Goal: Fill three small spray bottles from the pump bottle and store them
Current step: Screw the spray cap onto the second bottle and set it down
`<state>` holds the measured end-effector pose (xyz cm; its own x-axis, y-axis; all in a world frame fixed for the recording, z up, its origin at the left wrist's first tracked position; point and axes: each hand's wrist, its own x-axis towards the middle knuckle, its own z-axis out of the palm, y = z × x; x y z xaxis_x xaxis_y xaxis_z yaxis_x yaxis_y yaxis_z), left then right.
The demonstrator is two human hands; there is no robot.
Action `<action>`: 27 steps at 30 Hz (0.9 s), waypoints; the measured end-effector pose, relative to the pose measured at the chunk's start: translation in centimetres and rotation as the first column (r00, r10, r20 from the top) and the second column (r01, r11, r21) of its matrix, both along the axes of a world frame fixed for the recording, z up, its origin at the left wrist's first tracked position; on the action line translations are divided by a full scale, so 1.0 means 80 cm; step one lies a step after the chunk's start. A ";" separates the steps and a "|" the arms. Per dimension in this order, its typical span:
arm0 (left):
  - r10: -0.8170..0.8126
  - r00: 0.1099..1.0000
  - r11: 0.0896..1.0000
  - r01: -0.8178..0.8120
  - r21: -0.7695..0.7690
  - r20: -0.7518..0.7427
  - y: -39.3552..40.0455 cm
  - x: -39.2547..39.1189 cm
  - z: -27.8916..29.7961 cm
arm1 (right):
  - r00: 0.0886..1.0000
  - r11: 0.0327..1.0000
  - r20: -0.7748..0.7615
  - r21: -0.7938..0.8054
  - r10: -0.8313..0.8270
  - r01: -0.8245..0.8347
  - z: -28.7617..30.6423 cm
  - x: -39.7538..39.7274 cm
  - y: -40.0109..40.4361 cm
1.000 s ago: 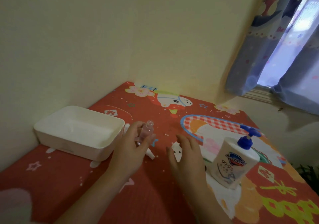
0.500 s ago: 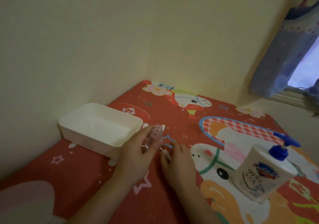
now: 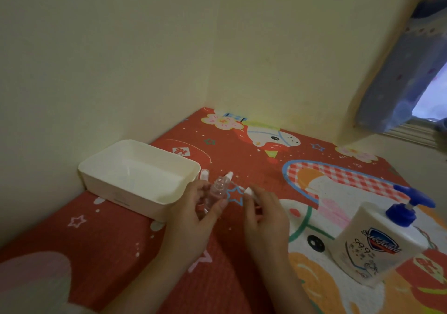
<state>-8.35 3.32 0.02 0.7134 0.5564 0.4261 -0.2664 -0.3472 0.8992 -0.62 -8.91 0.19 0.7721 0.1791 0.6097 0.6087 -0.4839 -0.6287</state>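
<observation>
1. Since half a second ago your right hand [image 3: 263, 214] has come up off the red tablecloth [image 3: 116, 241] with a white spray cap [image 3: 249, 191] pinched at its fingertips; back then it lay flat on the cloth just beside your left hand [image 3: 193, 217].
2. Your left hand is curled round the little clear spray bottle [image 3: 216, 194], thumb on the near side, neck poking up above the grip with nothing on it. Held upright like that, I'd guess so nothing spills while the top is off.
3. The cap sits just right of the bottle neck, apart from it, so it looks like you're about to screw it on. I can't tell from this view how full the bottle is.
4. Just beyond your left grip there's another white cap [image 3: 228, 175] and a second small bottle [image 3: 204, 175], right against the white box [image 3: 145, 168]. A third bottle I can't make out.
5. That box is just left of your left hand, nothing in it that I can see, so storing is probably a short reach.
6. The pump bottle [image 3: 377, 241] stands well off to the right of your right hand, nozzle pointing away from the grip.
</observation>
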 end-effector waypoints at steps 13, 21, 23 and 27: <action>0.023 1.000 0.997 -0.022 0.070 -0.015 0.005 0.005 -0.020 | 0.960 0.983 0.219 0.015 0.176 -0.184 0.064 -0.014 -0.034; -0.013 1.000 0.994 0.012 0.106 0.014 0.007 0.004 -0.021 | 0.939 0.934 0.206 -0.291 0.275 -0.209 0.092 -0.007 -0.039; -0.024 0.999 0.993 0.021 0.119 0.024 0.006 0.003 -0.021 | 0.929 0.874 0.158 -0.421 0.335 -0.244 0.104 -0.005 -0.036; -0.075 0.997 0.987 0.074 0.142 0.001 0.001 0.001 -0.020 | 0.906 0.724 0.056 -0.623 0.419 -0.296 0.118 -0.001 -0.026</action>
<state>-8.29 3.42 -1.58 0.7475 0.4354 0.5017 -0.3017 -0.4503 0.8403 -0.72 -10.98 9.64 0.4627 0.7872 0.4078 0.8847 -0.4396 -0.1553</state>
